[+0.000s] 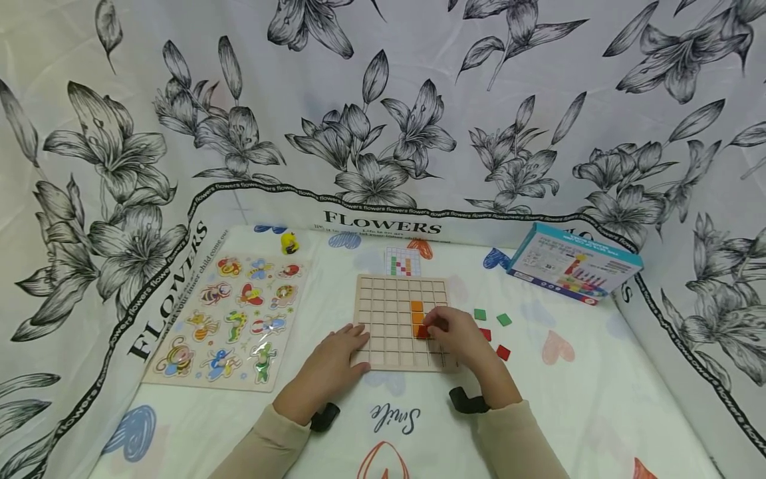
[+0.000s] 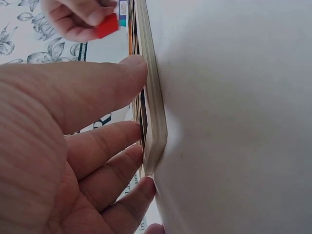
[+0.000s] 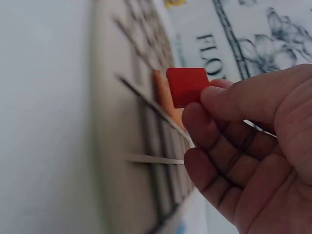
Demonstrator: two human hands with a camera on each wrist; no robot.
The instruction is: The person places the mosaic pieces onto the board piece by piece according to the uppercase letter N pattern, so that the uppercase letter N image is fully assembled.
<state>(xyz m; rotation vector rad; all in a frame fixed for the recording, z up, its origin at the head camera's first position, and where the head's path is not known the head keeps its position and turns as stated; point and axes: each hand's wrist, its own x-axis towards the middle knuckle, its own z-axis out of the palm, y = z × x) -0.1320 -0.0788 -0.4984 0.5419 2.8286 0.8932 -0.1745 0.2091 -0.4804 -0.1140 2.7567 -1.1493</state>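
A wooden grid board (image 1: 389, 354) lies on the cloth in front of the person. Several orange tiles (image 1: 417, 307) sit in a column of its squares. Between thumb and fingers, the right hand (image 1: 457, 336) pinches a red square tile (image 3: 187, 87), held over the board beside the lowest orange one. In the left wrist view the same red tile (image 2: 108, 26) shows at the top. Fairly straight fingers of the left hand (image 1: 335, 359) rest on the board's left edge, and its thumb touches the near left corner.
Loose green tiles (image 1: 480, 314) and red tiles (image 1: 503, 352) lie right of the board. A small pattern card (image 1: 403, 261) is behind it. An insect puzzle board (image 1: 239, 326) lies at left, a yellow toy (image 1: 290, 243) behind that. A box (image 1: 574, 265) stands at back right.
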